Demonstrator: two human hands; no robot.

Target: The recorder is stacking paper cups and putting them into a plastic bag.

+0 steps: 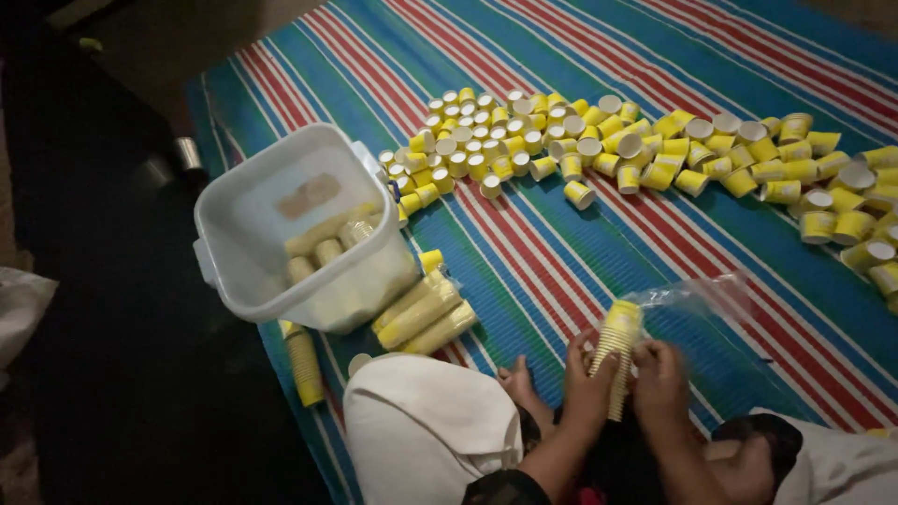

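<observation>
From the head view we look down on a striped mat [580, 271] on the floor, blue with red and white bands. Our left hand [587, 388] and right hand [659, 385] meet low in the middle around a stack [617, 360] of nested yellow paper cups held nearly upright. The left grip is closed round the stack's lower left side; the right grip is closed on its right side, fingers curled in. A clear plastic bag [697, 309] lies open just beyond and right of the stack, touching or nearly touching its top; we cannot tell whether the stack's tip is inside it.

We judge the stack to be very light and easily crushed. The thin paper walls would dent under a hard squeeze, and the nested cups could slide apart or bend at a joint if held only at one end. Taking it with both hands along the sides, spread between bottom and middle, looks safest. The bag will be limp and slippery.

The stack is pale yellow with fine ribbing where the rims overlap, tapering slightly.

Farther off, loose cups [655, 150] lie scattered in a broad band across the mat. To the left stands a white tub [271, 281] with stacks inside, and bagged stacks [426, 313] lie just beside it.
</observation>
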